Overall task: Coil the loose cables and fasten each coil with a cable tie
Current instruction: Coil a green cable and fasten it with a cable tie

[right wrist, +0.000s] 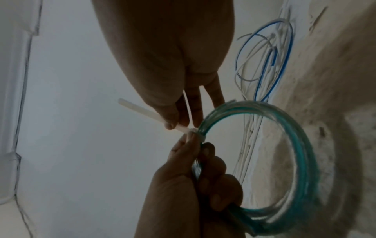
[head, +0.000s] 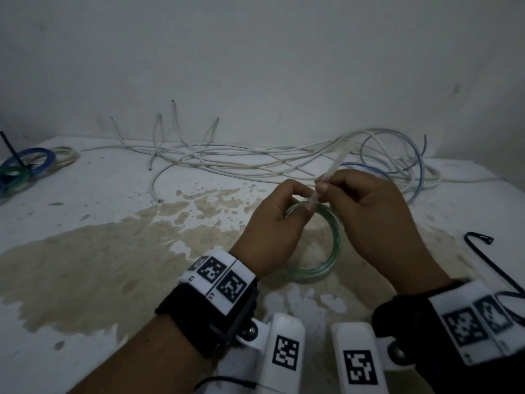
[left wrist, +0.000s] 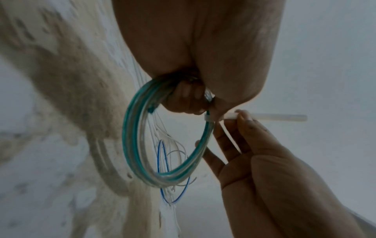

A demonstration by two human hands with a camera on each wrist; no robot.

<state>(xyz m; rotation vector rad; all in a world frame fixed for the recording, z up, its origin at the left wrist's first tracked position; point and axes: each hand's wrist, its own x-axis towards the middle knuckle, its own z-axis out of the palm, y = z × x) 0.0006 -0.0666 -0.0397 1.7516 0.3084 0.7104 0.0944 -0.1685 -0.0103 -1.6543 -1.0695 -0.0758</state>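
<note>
So the green-and-clear coil (head: 326, 243) hangs just above the desk (head: 85, 223), near the middle, and the left hand (head: 272, 223) has its fingers curled round the coil's top. The white cable tie (left wrist: 274, 117) is already looped round the strands there, and its free tail sticks up and away toward the far right. The right hand (head: 369, 211) pinches that tail right beside the tie's head, so I'd guess a pull along the tail cinches it. Tie looks like stiff, smooth, flat plastic; the coil is glossy and springy. The loose white and blue cables (head: 284, 157) lie tangled at the far side.
</note>
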